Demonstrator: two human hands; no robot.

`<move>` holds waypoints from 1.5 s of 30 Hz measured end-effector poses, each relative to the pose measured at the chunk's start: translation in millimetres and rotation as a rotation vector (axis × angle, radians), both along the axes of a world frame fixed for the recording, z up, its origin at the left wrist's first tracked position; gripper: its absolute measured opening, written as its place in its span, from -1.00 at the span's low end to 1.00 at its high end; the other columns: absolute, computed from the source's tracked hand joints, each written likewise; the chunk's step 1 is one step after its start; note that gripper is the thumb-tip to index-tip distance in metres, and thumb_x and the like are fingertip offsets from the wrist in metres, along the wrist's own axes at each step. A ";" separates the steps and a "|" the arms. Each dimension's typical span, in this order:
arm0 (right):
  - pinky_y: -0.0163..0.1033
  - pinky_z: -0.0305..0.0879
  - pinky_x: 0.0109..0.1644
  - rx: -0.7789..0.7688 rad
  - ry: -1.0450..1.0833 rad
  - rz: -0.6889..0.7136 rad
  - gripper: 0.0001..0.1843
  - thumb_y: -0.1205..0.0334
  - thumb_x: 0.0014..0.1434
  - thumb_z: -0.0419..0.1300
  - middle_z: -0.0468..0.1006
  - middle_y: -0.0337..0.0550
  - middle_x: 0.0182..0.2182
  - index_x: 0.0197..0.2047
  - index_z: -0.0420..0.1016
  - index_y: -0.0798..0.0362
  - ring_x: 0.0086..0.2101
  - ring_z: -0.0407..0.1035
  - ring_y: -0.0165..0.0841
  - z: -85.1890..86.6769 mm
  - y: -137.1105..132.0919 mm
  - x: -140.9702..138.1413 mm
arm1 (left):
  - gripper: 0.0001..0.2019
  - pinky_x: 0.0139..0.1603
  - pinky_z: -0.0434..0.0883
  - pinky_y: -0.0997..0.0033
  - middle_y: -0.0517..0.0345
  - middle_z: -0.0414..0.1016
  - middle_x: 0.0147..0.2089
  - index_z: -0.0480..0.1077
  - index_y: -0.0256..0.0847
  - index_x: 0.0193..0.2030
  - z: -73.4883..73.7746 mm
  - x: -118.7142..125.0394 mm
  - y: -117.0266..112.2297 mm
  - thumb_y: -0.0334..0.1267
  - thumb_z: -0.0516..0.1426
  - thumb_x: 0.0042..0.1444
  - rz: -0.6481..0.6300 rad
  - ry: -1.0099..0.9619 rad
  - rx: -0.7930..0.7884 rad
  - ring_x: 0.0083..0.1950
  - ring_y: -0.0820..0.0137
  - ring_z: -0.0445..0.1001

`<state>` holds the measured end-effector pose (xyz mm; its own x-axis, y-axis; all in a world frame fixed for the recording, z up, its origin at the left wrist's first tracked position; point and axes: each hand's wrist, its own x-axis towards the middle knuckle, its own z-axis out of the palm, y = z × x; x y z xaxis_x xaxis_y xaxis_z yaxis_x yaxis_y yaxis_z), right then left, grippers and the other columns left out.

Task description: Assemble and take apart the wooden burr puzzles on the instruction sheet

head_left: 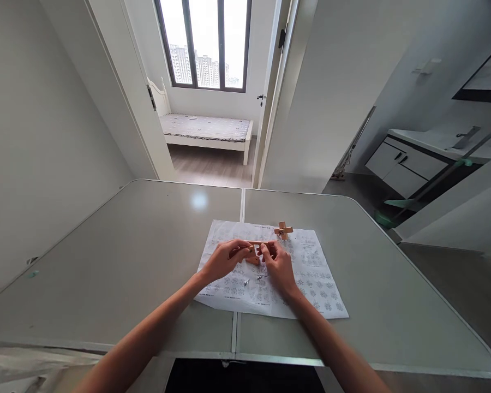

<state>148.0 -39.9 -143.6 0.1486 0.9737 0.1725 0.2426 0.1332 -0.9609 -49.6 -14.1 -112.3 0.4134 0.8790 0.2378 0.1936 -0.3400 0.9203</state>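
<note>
My left hand is closed on a small wooden block that has a dark mark on it. Close beside it, my right hand pinches a notched wooden piece; fingers partly cover both pieces. Just below the fingertips another wooden piece shows, and I cannot tell whether it is held or lies on the paper. Under both hands is a white instruction sheet printed with many small diagrams. An assembled wooden burr puzzle sits on the sheet's far edge, beyond my right hand.
Small shiny bits lie on the sheet below my hands. The sheet rests on a pale folding table with a seam down its middle. Past the table are a doorway with a bed and, at right, a washbasin cabinet.
</note>
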 end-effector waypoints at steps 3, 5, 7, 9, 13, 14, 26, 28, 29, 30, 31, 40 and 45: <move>-0.17 0.33 -0.27 0.015 -0.069 -0.009 -0.62 -0.15 0.34 0.14 0.64 -0.10 -0.37 -0.27 0.48 0.00 -0.40 0.47 -0.24 -0.9 0.5 0.2 | -0.79 -0.25 0.45 0.45 0.04 0.66 -0.22 0.59 -0.20 -0.14 -2.6 0.3 -3.4 -0.10 0.25 0.27 -0.066 0.052 0.035 -0.29 0.36 0.59; -0.17 0.29 -0.28 0.025 -0.104 -0.018 -0.62 -0.14 0.35 0.13 0.63 -0.12 -0.39 -0.29 0.48 -0.01 -0.42 0.44 -0.24 -2.9 1.9 1.1 | -0.81 -0.18 0.48 0.42 0.02 0.68 -0.15 0.59 -0.18 -0.15 -4.4 -0.6 -4.0 -0.12 0.27 0.24 -0.117 0.062 0.026 -0.20 0.30 0.64; -0.17 0.27 -0.28 0.042 -0.136 -0.030 -0.62 -0.13 0.35 0.13 0.61 -0.13 -0.41 -0.30 0.48 -0.01 -0.42 0.41 -0.25 -4.9 3.0 1.8 | -0.84 -0.18 0.47 0.42 0.04 0.69 -0.16 0.59 -0.16 -0.19 -5.5 -1.9 -3.2 -0.13 0.31 0.20 -0.132 0.103 0.046 -0.20 0.29 0.65; -0.17 0.26 -0.27 0.057 -0.151 -0.030 -0.61 -0.14 0.35 0.12 0.60 -0.13 -0.40 -0.30 0.49 -0.01 -0.41 0.40 -0.24 -6.0 3.7 2.2 | -0.86 -0.20 0.45 0.43 0.07 0.70 -0.20 0.61 -0.14 -0.23 -6.3 -3.3 -1.1 -0.15 0.34 0.17 -0.133 0.138 0.095 -0.24 0.30 0.63; -0.15 0.26 -0.27 0.062 -0.140 -0.011 -0.58 -0.19 0.34 0.13 0.62 -0.08 -0.36 -0.26 0.51 -0.01 -0.39 0.41 -0.20 -6.5 4.6 2.1 | -0.88 -0.22 0.42 0.43 0.09 0.69 -0.26 0.63 -0.11 -0.24 -7.8 -5.2 3.4 -0.15 0.33 0.17 -0.167 0.149 0.185 -0.27 0.30 0.60; -0.15 0.27 -0.27 0.062 -0.134 -0.009 -0.57 -0.21 0.33 0.13 0.63 -0.07 -0.34 -0.24 0.52 0.00 -0.38 0.42 -0.20 -6.9 4.8 2.1 | -0.88 -0.22 0.43 0.42 0.09 0.69 -0.26 0.63 -0.11 -0.23 -7.9 -5.5 4.3 -0.14 0.32 0.19 -0.180 0.156 0.197 -0.27 0.30 0.60; -0.14 0.36 -0.16 0.079 -0.185 0.020 -0.60 -0.12 0.37 0.10 0.66 -0.03 -0.22 -0.06 0.56 0.01 -0.27 0.50 -0.18 -9.7 5.4 1.8 | -0.81 0.11 0.40 0.31 0.06 0.70 -0.05 0.65 0.00 -0.02 5.2 -10.5 7.4 -0.16 0.21 0.31 -0.337 0.187 0.164 -0.03 0.22 0.62; -0.13 0.36 -0.13 0.084 -0.199 0.025 -0.60 -0.11 0.38 0.09 0.66 -0.02 -0.19 -0.05 0.56 0.01 -0.23 0.50 -0.17 -10.6 5.9 1.5 | -0.82 0.10 0.41 0.31 0.06 0.70 -0.07 0.66 0.01 -0.04 4.8 -10.7 8.2 -0.15 0.23 0.30 -0.334 0.194 0.180 -0.06 0.23 0.63; -0.12 0.36 -0.11 0.085 -0.208 0.026 -0.60 -0.11 0.38 0.09 0.66 -0.01 -0.18 -0.04 0.56 0.01 -0.22 0.50 -0.16 -11.4 6.1 1.3 | -0.83 0.08 0.41 0.32 0.07 0.70 -0.10 0.66 0.01 -0.06 4.3 -10.9 8.6 -0.15 0.24 0.28 -0.324 0.197 0.196 -0.08 0.23 0.63; -0.11 0.36 -0.09 0.087 -0.221 0.029 -0.61 -0.09 0.38 0.08 0.65 0.00 -0.16 -0.04 0.56 0.01 -0.20 0.50 -0.15 -12.2 6.3 1.1 | -0.85 0.07 0.41 0.31 0.07 0.70 -0.13 0.67 0.02 -0.09 3.7 -11.1 9.2 -0.15 0.26 0.27 -0.313 0.201 0.211 -0.11 0.24 0.62; -0.10 0.36 -0.06 0.089 -0.240 0.031 -0.62 -0.08 0.39 0.09 0.65 0.00 -0.15 -0.04 0.56 0.01 -0.18 0.49 -0.15 -13.2 6.4 0.8 | -0.86 0.06 0.41 0.31 0.07 0.70 -0.16 0.67 0.03 -0.11 2.8 -11.5 9.9 -0.15 0.27 0.26 -0.302 0.207 0.226 -0.13 0.24 0.62; -0.07 0.31 0.03 0.122 -0.370 0.068 -0.73 0.06 0.41 0.09 0.61 -0.01 -0.11 -0.07 0.57 -0.02 -0.09 0.44 -0.12 -18.3 6.4 -0.1 | -0.90 -0.06 0.35 0.33 0.02 0.65 -0.26 0.69 0.03 -0.20 -8.0 -17.2 17.8 -0.12 0.34 0.17 -0.235 0.201 0.220 -0.17 0.22 0.50; -0.05 0.32 0.05 0.124 -0.402 0.072 -0.73 0.08 0.42 0.08 0.59 -0.01 -0.11 -0.05 0.58 -0.03 -0.08 0.44 -0.11 -21.8 8.2 0.6 | -0.92 -0.02 0.36 0.29 0.03 0.65 -0.25 0.69 0.05 -0.23 -5.0 -18.1 19.8 -0.13 0.33 0.18 -0.207 0.192 0.219 -0.15 0.21 0.49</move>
<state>148.6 -31.7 -165.4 -0.0223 0.9473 0.3196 0.5803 0.2725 -0.7675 -67.7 5.6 -117.4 0.6328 0.7088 0.3117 0.2627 -0.5752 0.7747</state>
